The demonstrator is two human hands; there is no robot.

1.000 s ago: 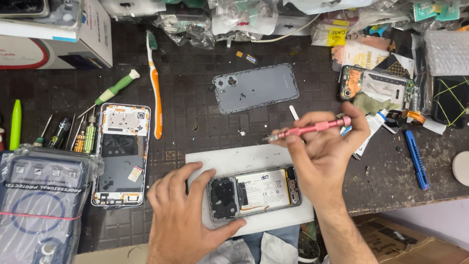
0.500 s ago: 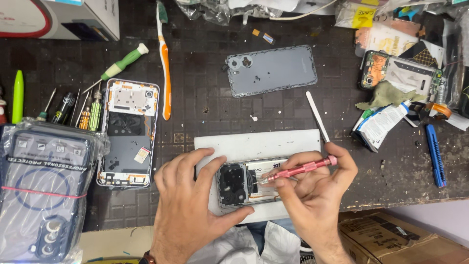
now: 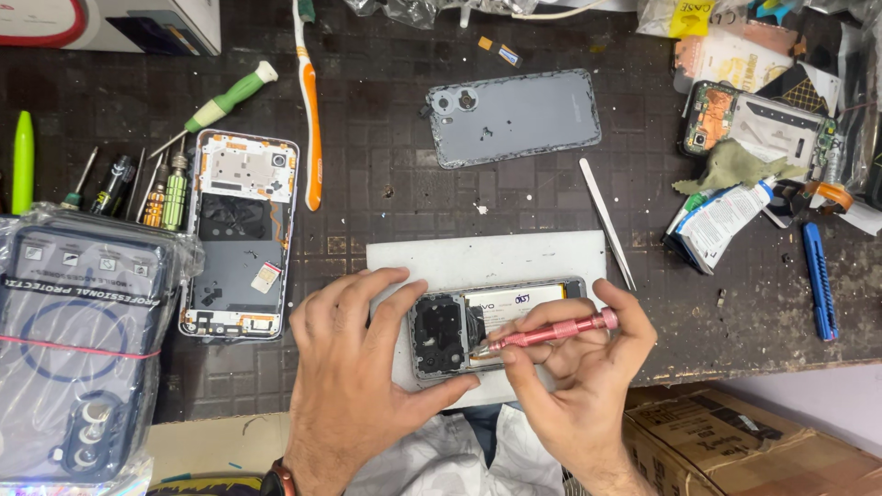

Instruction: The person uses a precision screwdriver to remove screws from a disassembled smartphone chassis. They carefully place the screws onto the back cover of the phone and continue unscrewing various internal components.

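An opened phone (image 3: 496,323) with its back removed lies on a white mat (image 3: 487,259) at the near edge of the bench. My left hand (image 3: 354,367) rests flat on the mat and presses against the phone's left end. My right hand (image 3: 574,377) holds a pink screwdriver (image 3: 551,332), its tip set near the camera area inside the phone. The grey back cover (image 3: 513,117) lies farther away on the bench.
A second opened phone (image 3: 237,234) lies at left beside several small screwdrivers (image 3: 152,188), an orange toothbrush (image 3: 308,101), a wrapped phone case (image 3: 83,344). Metal tweezers (image 3: 606,222), a glue tube (image 3: 721,216), a blue knife (image 3: 819,280), a circuit board (image 3: 758,119) sit right.
My right hand brought the pink screwdriver down from above the mat to the phone's inside. The left hand stayed on the phone, and the view shifted slightly.
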